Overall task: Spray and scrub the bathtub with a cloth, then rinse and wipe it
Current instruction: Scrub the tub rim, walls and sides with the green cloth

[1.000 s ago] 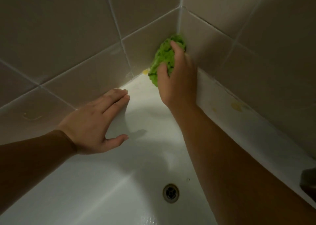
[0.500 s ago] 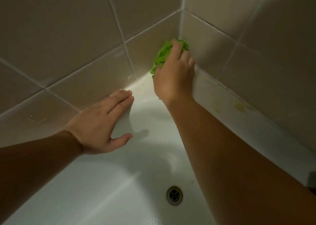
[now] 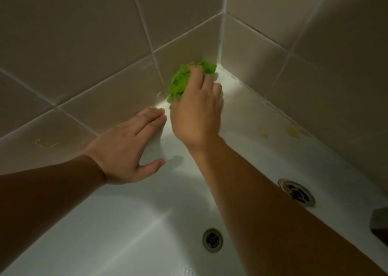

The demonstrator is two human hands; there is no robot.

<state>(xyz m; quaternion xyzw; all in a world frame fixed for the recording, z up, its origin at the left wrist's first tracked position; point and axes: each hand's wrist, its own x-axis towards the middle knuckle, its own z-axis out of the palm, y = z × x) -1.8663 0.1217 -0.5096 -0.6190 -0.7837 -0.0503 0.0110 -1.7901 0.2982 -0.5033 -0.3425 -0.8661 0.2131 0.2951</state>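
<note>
A: Right hand [image 3: 196, 110]?
B: Grip bunched around green cloth [image 3: 184, 79], pressed into tiled corner on bathtub [image 3: 241, 116] rim.
A: Left hand [image 3: 128, 147]?
B: Flat, fingers straight, resting on rim beside it, holding nothing.

Tiled walls [image 3: 84, 44] close the bathtub [image 3: 126, 223] corner at twelve o'clock. Both hands crowd that corner ledge. Open white basin spreads toward six o'clock, broken only by the drain [image 3: 212, 240] and overflow [image 3: 297, 192].
</note>
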